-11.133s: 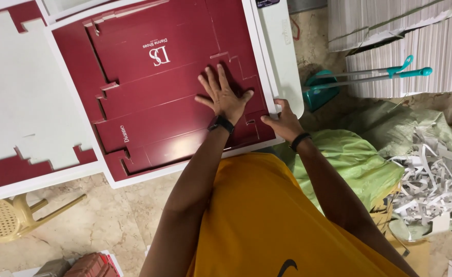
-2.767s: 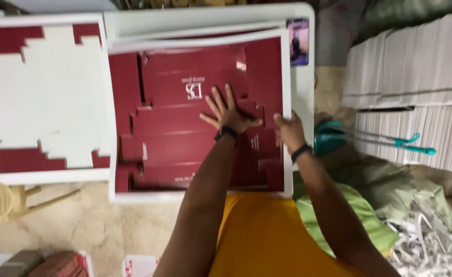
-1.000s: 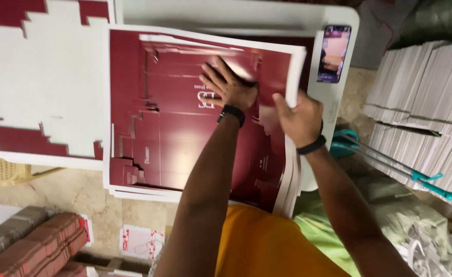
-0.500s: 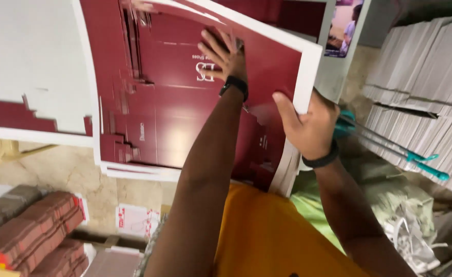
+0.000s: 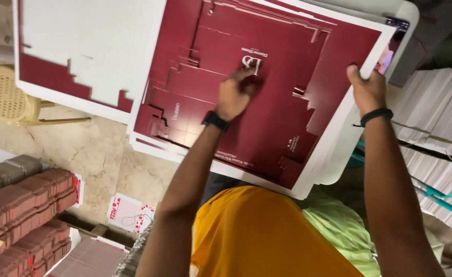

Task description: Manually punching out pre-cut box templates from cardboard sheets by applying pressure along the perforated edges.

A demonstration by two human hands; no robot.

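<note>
The maroon die-cut cardboard sheet (image 5: pixel 267 97) looks smooth and faintly glossy, its white paperboard border (image 5: pixel 333 138) matt, above a mottled stone floor (image 5: pixel 92 159).

We've got a yellow plastic chair (image 5: pixel 3 97) at far left, bundles of flattened red cartons (image 5: pixel 23 197) stacked lower left, a phone (image 5: pixel 390 43) top right, teal-handled tools (image 5: pixel 441 197) and pale card stacks (image 5: pixel 441 110) at right.
</note>
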